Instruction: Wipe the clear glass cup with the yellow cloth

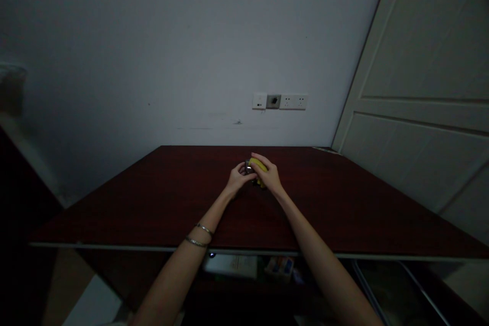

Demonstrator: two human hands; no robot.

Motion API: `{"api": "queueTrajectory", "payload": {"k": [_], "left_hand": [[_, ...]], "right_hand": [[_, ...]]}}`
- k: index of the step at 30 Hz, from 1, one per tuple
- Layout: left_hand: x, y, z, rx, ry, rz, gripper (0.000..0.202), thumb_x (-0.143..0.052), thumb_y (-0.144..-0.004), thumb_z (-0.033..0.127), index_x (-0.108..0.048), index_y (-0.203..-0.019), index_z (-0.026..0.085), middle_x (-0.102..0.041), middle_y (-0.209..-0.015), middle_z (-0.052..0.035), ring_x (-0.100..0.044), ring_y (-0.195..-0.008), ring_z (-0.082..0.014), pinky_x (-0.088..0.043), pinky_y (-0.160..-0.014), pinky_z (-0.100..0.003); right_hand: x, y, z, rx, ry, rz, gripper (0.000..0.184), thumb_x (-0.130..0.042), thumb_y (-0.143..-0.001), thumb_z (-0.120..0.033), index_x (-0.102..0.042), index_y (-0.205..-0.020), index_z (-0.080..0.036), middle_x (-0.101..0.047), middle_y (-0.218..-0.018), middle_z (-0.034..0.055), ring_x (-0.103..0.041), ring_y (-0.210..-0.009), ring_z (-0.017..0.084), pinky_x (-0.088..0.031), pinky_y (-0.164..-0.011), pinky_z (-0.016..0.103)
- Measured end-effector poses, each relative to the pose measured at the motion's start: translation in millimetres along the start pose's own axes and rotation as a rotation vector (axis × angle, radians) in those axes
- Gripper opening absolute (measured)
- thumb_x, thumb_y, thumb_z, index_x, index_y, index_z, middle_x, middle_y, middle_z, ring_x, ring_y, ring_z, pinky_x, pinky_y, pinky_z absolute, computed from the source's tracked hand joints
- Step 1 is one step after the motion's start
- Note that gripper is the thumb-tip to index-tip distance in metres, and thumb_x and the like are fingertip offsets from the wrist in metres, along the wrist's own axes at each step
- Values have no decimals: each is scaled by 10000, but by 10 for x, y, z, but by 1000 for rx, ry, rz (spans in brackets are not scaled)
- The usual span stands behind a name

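Note:
Over the middle of the dark red table, my two hands meet close together. My right hand is closed around a small yellow object, whose kind I cannot make out; yellow also shows below the fingers. Just left of it is a small dark, shiny piece with a bright glint. My left hand curls its fingers around that shiny piece, thumb stretched toward the right hand. Whether the yellow and shiny parts are one thing or two, I cannot tell. The fingers partly hide both.
A white wall with socket plates rises behind the table. A pale panelled door stands along the right side. Under the front edge, a shelf holds a white box and a small carton. Metal tubes show at lower right.

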State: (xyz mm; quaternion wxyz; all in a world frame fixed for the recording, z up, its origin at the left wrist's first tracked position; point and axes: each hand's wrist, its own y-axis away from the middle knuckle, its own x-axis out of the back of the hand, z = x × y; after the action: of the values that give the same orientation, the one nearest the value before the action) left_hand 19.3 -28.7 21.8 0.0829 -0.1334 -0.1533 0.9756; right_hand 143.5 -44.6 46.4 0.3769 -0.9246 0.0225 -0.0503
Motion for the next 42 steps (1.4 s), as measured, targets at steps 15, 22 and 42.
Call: {"api": "queueTrajectory", "payload": {"k": [15, 22, 42], "left_hand": [[-5, 3, -14, -26, -36, -25, 607, -782, -455, 138, -545, -1013, 107, -615, -1021, -95, -586, -916, -185, -434, -872, -339], [25, -21, -17, -43, -36, 10, 563, -771, -466, 149, -549, -982, 108, -615, -1010, -96, -580, -930, -193, -431, -866, -336], [67, -41, -121, -145, -377, -34, 570, -772, -469, 216, -575, -992, 105, -629, -934, -80, -580, -859, -188, -437, -811, -305]], "right_hand": [[4, -42, 107, -98, -47, 97, 350, -590, -710, -372, -645, -988, -168, -634, -1061, 80, -576, -986, 211, -433, -892, 351], [-15, -1, 10, 105, 27, -29, 242, -604, -712, -308, -673, -924, -215, -620, -1082, 60, -562, -1013, 187, -420, -921, 332], [-26, 8, 100, 89, 206, 35, 221, -563, -744, -309, -674, -908, -210, -640, -1031, 59, -585, -965, 184, -436, -896, 330]]}}
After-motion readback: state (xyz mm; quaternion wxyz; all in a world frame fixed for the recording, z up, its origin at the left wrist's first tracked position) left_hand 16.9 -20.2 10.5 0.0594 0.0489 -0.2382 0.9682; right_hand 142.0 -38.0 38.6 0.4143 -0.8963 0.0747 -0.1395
